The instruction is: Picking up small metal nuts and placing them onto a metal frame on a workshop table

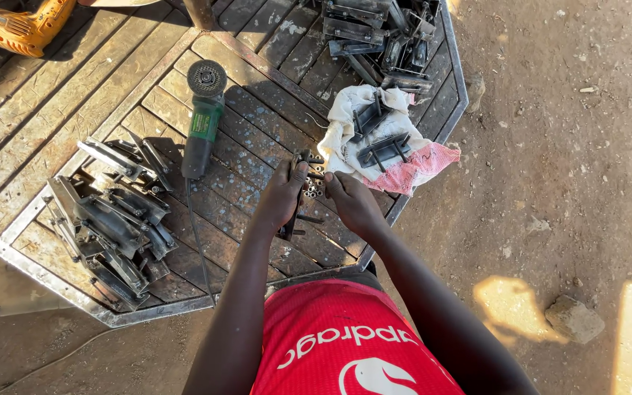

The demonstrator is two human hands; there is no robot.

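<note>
Head view looks down on a large metal counter [74,110] made of welded strips, with a steel frame around its edge; it stands on bare dirt ground [572,146]. Near the upper left corner of the counter lies an orange power drill [20,25]. On the left side sits a big heap of dark metal brackets [111,219], and a second heap of similar brackets [378,36] is at the far right corner. Between these heaps lies a green angle grinder [202,121], its disc end pointing away from the person and its cable running toward the near edge. Close to the right edge is a white cloth [352,132] with a red patterned part, and two dark brackets rest on it. On the ground at the lower right lies a stone [574,318].

Just left of the cloth, both hands meet over a small cluster of short metal tubes [313,189] on the counter. The left hand [281,196] is curled, its thumb touching the top of the cluster; it seems also to hold a dark bracket, though this part is in shadow. The right hand [352,203] has its fingers pinched narrowly against the tubes.
</note>
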